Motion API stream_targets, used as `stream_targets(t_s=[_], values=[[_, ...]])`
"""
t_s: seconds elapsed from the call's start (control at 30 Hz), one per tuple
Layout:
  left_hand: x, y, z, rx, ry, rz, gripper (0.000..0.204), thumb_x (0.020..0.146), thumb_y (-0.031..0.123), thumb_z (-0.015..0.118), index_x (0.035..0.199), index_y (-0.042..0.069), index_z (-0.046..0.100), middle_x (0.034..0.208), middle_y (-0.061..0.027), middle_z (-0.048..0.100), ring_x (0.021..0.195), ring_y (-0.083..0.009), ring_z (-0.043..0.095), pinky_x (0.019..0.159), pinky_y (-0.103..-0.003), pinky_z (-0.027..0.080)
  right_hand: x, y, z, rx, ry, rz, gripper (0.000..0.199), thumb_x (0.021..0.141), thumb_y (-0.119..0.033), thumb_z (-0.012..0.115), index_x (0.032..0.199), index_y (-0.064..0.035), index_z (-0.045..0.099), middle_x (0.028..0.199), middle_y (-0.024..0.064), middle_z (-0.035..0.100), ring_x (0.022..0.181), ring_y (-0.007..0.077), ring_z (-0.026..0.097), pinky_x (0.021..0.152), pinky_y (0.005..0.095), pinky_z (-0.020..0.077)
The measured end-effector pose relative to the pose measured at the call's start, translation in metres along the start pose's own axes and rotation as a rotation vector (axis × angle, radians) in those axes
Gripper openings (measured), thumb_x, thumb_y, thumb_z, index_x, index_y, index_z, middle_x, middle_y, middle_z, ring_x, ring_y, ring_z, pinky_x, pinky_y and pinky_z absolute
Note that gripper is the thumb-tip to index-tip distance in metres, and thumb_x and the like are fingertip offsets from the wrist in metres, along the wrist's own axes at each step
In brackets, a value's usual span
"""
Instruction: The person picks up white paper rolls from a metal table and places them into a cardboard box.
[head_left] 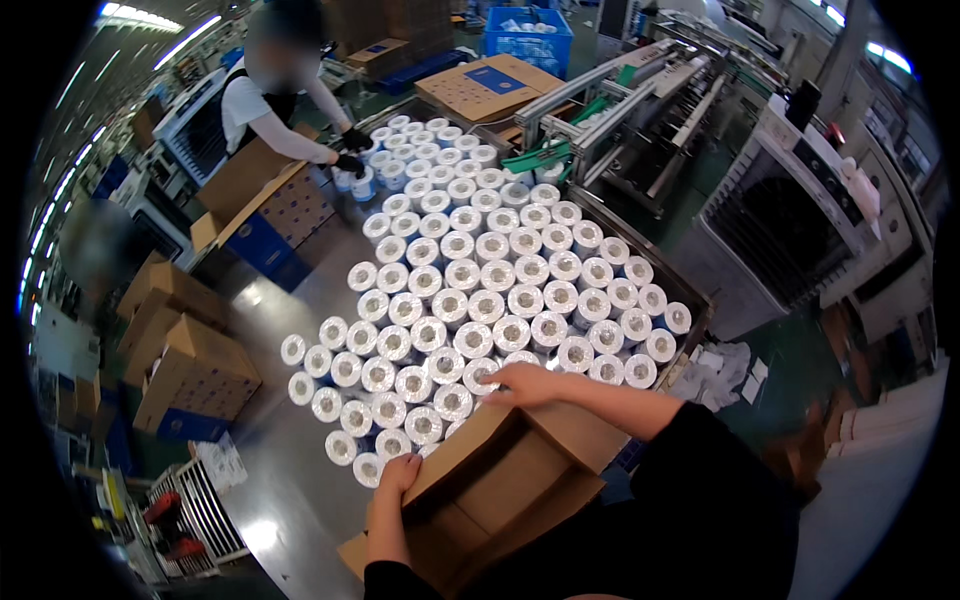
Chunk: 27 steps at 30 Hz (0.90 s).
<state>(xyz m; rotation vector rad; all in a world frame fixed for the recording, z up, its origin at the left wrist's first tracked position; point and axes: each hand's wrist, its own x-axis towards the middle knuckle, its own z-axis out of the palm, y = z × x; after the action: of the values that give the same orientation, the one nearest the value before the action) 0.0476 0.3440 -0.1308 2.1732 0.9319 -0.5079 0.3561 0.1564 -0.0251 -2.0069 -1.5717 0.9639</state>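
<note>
I see the left hand (396, 476) with its fingers curled over the left flap of an open cardboard box (500, 490), which sits at the near edge of the steel table (270, 470). My right hand (525, 383) reaches past the box's far flap, fingers closed on one of the white rolls (480, 375) crowding the table. At the far end, a co-worker's gloved hands (352, 150) touch more rolls.

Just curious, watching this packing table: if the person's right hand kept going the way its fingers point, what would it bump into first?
Probably the white rolls standing on the table: the right hand points left, fingers at their tops, though depth is unclear.
</note>
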Motion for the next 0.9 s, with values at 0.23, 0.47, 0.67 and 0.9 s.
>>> stream_targets(t_s=[0.23,0.47,0.67,0.9], values=[[-0.016,0.04,-0.012,0.17,0.411,0.024,0.031,0.079,0.028,0.049,0.086,0.002,0.064,0.088,-0.0207,0.062,0.085,-0.0359,0.06,0.072,-0.046,0.048,-0.06,-0.014,0.053,-0.156,0.394,-0.162,0.043,0.063,-0.006,0.069,0.106,-0.0127,0.061,0.109,0.0101,0.057,0.103,0.0298,0.053,0.088,0.0384,0.0444],[-0.103,0.068,-0.004,0.058,0.345,0.126,0.048,0.083,0.045,0.05,0.109,0.006,0.057,0.106,-0.0175,0.058,0.102,-0.0327,0.052,0.09,-0.042,0.04,-0.05,0.005,0.071,-0.153,0.379,-0.254,0.048,0.065,-0.002,0.067,0.111,-0.0103,0.057,0.113,0.0136,0.054,0.109,0.0316,0.048,0.095,0.0377,0.039],[-0.141,0.085,0.032,0.324,0.453,-0.056,0.083,0.06,0.039,0.075,0.13,0.012,0.04,0.132,-0.0118,0.037,0.125,-0.0302,0.03,0.102,-0.047,0.025,-0.045,0.003,0.067,-0.117,0.266,-0.213,0.054,0.065,0.001,0.064,0.117,-0.0082,0.053,0.122,0.0141,0.049,0.114,0.0316,0.046,0.098,0.0374,0.0371],[-0.121,0.078,0.025,0.415,0.435,-0.14,0.088,0.054,0.04,0.076,0.13,0.013,0.041,0.129,-0.0095,0.039,0.124,-0.0281,0.032,0.101,-0.044,0.025,-0.037,0.01,0.068,-0.07,0.242,-0.287,0.056,0.065,0.003,0.059,0.119,-0.0054,0.05,0.122,0.0154,0.049,0.116,0.0316,0.046,0.099,0.036,0.0361]])
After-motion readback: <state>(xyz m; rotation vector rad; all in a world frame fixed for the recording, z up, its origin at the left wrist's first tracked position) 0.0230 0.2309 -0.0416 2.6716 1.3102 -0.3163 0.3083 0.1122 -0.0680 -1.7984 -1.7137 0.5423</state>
